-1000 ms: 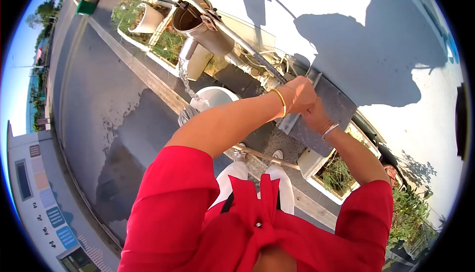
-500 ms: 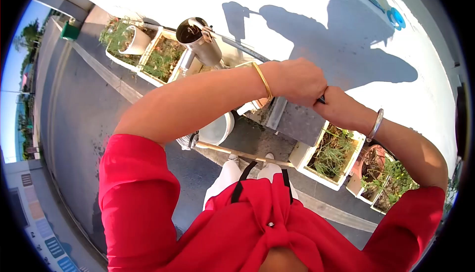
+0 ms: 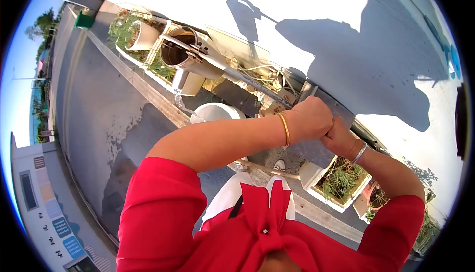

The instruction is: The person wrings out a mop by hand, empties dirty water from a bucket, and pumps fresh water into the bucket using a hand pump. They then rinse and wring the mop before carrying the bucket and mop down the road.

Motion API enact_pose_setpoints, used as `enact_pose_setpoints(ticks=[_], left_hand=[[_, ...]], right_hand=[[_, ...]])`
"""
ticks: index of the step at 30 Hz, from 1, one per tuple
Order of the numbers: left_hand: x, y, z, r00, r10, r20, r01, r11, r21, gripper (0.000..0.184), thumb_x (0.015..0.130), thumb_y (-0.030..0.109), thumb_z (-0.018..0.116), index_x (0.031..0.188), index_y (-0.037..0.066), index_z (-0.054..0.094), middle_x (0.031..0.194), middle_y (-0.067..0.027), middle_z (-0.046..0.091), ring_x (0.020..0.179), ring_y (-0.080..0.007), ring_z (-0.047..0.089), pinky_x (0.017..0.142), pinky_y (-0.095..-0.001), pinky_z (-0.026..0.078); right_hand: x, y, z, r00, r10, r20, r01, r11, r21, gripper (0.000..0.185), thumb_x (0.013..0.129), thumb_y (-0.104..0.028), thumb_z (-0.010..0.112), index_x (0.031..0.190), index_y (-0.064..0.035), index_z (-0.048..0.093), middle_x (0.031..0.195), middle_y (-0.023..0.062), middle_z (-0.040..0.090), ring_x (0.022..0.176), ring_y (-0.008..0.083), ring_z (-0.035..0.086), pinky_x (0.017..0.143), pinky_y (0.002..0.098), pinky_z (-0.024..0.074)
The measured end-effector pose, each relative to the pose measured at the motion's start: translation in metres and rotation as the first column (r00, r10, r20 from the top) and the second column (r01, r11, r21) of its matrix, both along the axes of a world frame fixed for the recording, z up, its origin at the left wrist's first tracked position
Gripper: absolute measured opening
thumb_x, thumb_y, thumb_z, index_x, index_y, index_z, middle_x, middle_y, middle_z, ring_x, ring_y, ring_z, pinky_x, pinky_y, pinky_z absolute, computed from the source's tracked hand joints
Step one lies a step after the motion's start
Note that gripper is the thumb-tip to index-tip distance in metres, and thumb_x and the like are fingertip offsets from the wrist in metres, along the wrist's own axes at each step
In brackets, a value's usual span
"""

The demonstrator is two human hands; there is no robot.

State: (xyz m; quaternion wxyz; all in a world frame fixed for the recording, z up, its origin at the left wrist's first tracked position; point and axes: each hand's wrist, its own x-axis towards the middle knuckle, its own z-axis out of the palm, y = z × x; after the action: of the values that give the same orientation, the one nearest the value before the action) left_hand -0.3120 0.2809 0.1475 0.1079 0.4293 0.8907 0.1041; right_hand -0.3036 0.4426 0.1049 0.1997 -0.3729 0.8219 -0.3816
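Note:
My left hand [image 3: 310, 118], with a gold bangle at the wrist, is wrapped round the end of a long metal pump handle [image 3: 255, 87]. Close against it, my right hand [image 3: 340, 137], below a silver bangle, is also closed on the handle's end, though the grip itself is mostly hidden. The handle runs to the top of a metal hand pump [image 3: 198, 65], whose open cylinder shows dark inside. Water [image 3: 178, 99] pours from the pump's spout [image 3: 180, 80] towards a white bucket [image 3: 217, 110], partly covered by my left forearm.
White planters with grass stand along the wall, one beyond the pump [image 3: 157, 68] and one near my right forearm [image 3: 341, 180]. A wooden strip [image 3: 272, 167] crosses before my feet. A grey slab [image 3: 316, 152] lies under my hands. Wet patches mark the paving [image 3: 129, 141].
Both hands have come down and closer to my body, and the pump handle has swung down with them. Water now streams from the spout. The view has shifted slightly.

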Motion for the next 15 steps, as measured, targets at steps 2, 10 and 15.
enact_pose_setpoints(ticks=[2, 10, 15], left_hand=[[0.002, -0.006, -0.02, 1.0, -0.004, -0.007, 0.004, 0.998, -0.057, 0.013, 0.071, 0.015, 0.054, 0.067, 0.004, 0.06, 0.065, -0.0093, 0.061, 0.062, -0.0237, 0.062, 0.051, -0.0353, 0.046], [0.013, -0.039, -0.065, 0.995, -0.089, -0.039, 0.074, 0.958, -0.276, 0.012, 0.07, 0.015, 0.057, 0.062, 0.009, 0.062, 0.067, -0.0048, 0.062, 0.063, -0.0213, 0.062, 0.051, -0.0321, 0.045], [0.031, -0.031, -0.035, 0.974, -0.099, -0.205, 0.067, 0.985, -0.157, 0.013, 0.07, 0.015, 0.056, 0.06, 0.009, 0.061, 0.064, -0.0061, 0.062, 0.061, -0.0209, 0.062, 0.051, -0.0319, 0.045]], right_hand=[[0.002, -0.008, -0.027, 1.0, 0.02, 0.007, -0.02, 1.0, 0.017, 0.018, 0.073, -0.016, 0.054, 0.084, -0.0016, 0.058, 0.077, 0.0198, 0.058, 0.074, 0.0376, 0.054, 0.065, 0.0416, 0.0444], [0.023, -0.066, -0.101, 0.991, -0.126, 0.036, 0.131, 0.953, -0.273, 0.018, 0.075, -0.015, 0.055, 0.085, -0.0002, 0.058, 0.081, 0.0197, 0.059, 0.075, 0.0381, 0.054, 0.063, 0.0377, 0.044], [0.053, -0.05, -0.027, 0.937, -0.296, 0.185, 0.281, 0.954, 0.105, 0.024, 0.077, -0.02, 0.054, 0.084, 0.0026, 0.056, 0.077, 0.0222, 0.058, 0.069, 0.0377, 0.055, 0.06, 0.0362, 0.0427]])
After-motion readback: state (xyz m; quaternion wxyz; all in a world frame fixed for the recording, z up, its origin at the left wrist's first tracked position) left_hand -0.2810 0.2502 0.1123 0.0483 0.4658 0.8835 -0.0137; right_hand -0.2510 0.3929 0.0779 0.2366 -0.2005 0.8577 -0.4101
